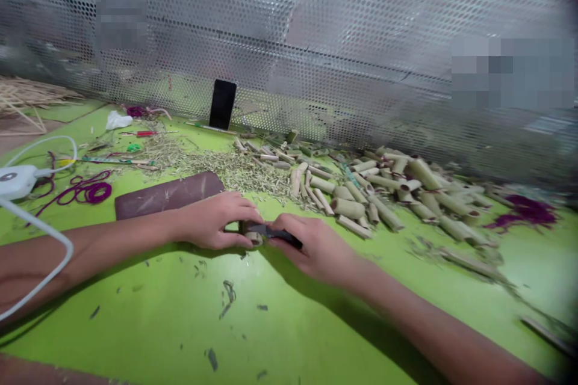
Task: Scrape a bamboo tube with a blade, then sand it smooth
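Note:
My left hand point(221, 219) grips a short piece of bamboo tube point(254, 237) between thumb and fingers, low over the green surface. Closed around the dark handle of a small knife point(284, 236) is my right hand point(313, 243). The knife's blade points left and lies against the bamboo piece; how deep it cuts cannot be seen. Behind my left hand lies a brown sheet point(169, 194), perhaps sandpaper, slightly curled. Beyond both hands, thin shavings point(235, 165) are heaped, and a pile of cut bamboo tubes point(392, 183) spreads to the right.
A dark phone point(223, 104) stands upright before a perforated metal sheet point(338, 66). Purple cord point(93, 188) lies at left, more purple strands point(526, 210) at far right. A white cable point(49, 225) with a white box point(18, 181) crosses my left forearm. Scraps dot the green surface point(158, 319).

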The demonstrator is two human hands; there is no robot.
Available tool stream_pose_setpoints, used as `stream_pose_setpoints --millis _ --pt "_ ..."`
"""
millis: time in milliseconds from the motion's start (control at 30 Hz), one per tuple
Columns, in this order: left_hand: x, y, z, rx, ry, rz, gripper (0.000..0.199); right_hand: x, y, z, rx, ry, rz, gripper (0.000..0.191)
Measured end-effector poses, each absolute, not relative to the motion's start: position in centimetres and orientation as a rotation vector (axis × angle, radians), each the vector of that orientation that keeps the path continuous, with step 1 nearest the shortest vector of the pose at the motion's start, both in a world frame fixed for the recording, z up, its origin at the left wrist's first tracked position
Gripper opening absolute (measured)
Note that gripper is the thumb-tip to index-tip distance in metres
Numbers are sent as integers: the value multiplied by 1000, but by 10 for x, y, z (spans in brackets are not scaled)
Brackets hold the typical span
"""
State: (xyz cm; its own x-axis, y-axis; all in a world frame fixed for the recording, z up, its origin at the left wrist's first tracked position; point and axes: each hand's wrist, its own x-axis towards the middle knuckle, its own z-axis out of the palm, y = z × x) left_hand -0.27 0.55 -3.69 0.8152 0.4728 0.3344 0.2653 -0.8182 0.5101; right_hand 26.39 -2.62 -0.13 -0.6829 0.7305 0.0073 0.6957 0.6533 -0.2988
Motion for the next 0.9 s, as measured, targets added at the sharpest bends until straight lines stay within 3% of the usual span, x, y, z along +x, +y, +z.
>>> stream_pose_setpoints --millis 467,700,900 --pt "-3 3 -39 2711 525 555 47 279 -14 9 -1034 -2765 691 17" --pt "-6 3 -38 2700 514 535 38 286 -12 4 -984 -2790 730 14" --pt "-4 6 -38 2474 594 568 67 278 -12 -7 -1137 -2619 452 12"
